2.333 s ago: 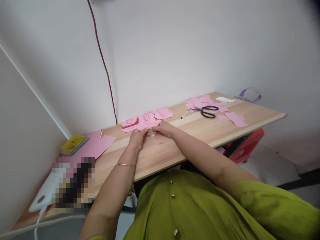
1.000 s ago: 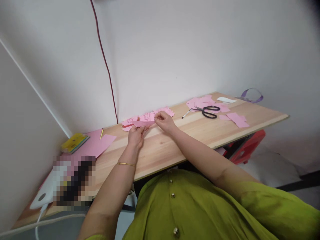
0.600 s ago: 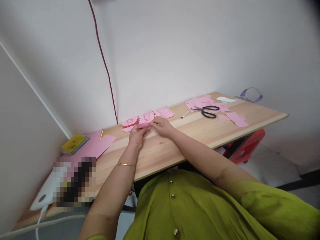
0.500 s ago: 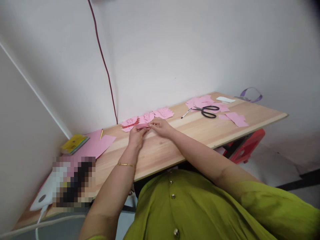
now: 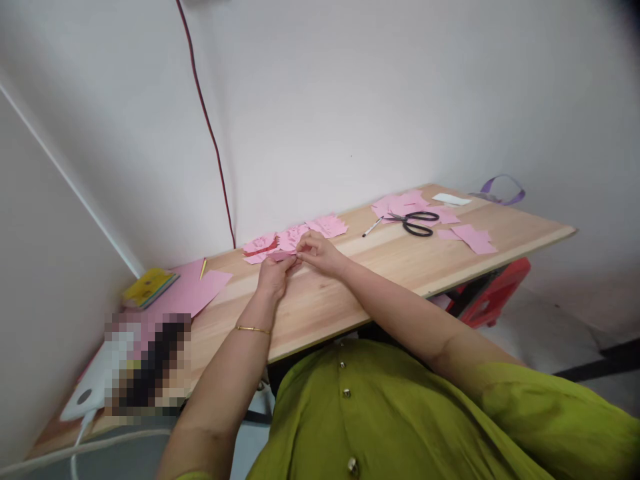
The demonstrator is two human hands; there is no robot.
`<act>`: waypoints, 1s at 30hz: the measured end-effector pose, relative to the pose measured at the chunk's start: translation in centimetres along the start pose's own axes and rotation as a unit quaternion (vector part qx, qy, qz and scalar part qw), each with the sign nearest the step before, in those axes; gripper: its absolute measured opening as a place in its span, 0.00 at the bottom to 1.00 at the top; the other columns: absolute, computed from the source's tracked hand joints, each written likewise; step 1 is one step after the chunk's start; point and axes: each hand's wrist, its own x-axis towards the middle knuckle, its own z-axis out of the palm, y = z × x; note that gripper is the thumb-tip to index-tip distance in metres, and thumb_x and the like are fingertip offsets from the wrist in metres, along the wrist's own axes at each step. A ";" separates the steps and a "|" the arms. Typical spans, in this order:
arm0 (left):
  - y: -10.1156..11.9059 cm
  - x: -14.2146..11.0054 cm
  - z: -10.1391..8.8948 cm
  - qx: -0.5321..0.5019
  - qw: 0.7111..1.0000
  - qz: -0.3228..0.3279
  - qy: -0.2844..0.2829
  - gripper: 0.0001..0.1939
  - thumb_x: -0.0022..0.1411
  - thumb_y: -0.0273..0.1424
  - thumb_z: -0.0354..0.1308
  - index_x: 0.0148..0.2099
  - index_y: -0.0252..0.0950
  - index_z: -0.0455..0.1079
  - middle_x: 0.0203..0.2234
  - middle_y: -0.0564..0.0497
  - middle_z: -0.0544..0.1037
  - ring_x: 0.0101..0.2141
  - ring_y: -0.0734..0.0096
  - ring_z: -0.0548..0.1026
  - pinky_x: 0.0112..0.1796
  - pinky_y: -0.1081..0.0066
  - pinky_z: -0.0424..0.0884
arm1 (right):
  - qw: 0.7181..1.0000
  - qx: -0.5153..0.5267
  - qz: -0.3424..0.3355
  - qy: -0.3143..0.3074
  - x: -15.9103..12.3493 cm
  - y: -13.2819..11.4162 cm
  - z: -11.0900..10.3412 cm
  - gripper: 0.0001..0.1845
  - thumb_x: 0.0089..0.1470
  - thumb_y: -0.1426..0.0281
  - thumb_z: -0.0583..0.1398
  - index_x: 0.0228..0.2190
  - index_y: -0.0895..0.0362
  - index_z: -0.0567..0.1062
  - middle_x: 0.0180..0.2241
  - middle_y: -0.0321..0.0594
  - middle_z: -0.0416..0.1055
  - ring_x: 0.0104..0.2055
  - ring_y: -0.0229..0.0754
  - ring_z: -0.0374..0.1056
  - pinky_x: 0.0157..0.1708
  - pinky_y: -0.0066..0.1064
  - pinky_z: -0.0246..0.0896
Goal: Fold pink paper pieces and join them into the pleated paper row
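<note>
A small piece of pink paper [image 5: 281, 255] is held over the wooden table between my two hands. My left hand [image 5: 273, 275] is closed on its near left side. My right hand [image 5: 320, 253] pinches its right end, thumb and fingertips together. Just behind my hands, along the wall, lie several crinkled pink paper pieces [image 5: 327, 225] with jagged edges. A red strip [image 5: 261, 251] runs across the leftmost of them. Part of the held paper is hidden by my fingers.
Black-handled scissors [image 5: 419, 223] and a pen [image 5: 373, 227] lie by pink paper pieces [image 5: 473, 238] on the right of the table [image 5: 320, 313]. Pink sheets [image 5: 210, 287], a yellow pencil [image 5: 203, 269] and a yellow book [image 5: 149, 287] are left, near a white device [image 5: 93, 390] with a cable.
My right hand's fingers have shifted slightly along the paper's right end, and the held paper is tilted a little differently. My left hand stays almost where it was.
</note>
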 end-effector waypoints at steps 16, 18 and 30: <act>0.5 -0.4 0.4 -0.008 1.000 0.001 0.001 0.16 0.40 0.30 0.71 0.32 0.32 0.71 0.19 0.57 0.73 0.17 0.81 0.68 0.21 0.78 0.67 | 0.995 0.074 0.067 -0.003 -0.3 -0.6 0.2 0.06 0.52 0.67 0.59 0.32 0.57 0.70 0.32 0.37 0.70 0.37 0.39 0.65 0.38 0.30 0.58; 0.6 -0.5 0.5 0.000 1.000 0.007 0.005 0.16 0.40 0.31 0.71 0.31 0.32 0.71 0.18 0.57 0.72 0.17 0.81 0.68 0.22 0.77 0.67 | 0.995 0.066 0.072 -0.006 -0.4 -0.9 0.1 0.07 0.52 0.67 0.59 0.32 0.58 0.72 0.32 0.38 0.71 0.37 0.39 0.65 0.38 0.30 0.58; 0.6 -0.5 0.4 0.045 0.998 0.035 0.005 0.15 0.41 0.33 0.70 0.29 0.33 0.70 0.20 0.56 0.73 0.20 0.79 0.69 0.26 0.75 0.68 | 0.997 0.030 0.072 -0.013 -0.4 -1.0 0.0 0.06 0.51 0.68 0.58 0.31 0.59 0.72 0.31 0.39 0.72 0.36 0.38 0.65 0.38 0.30 0.58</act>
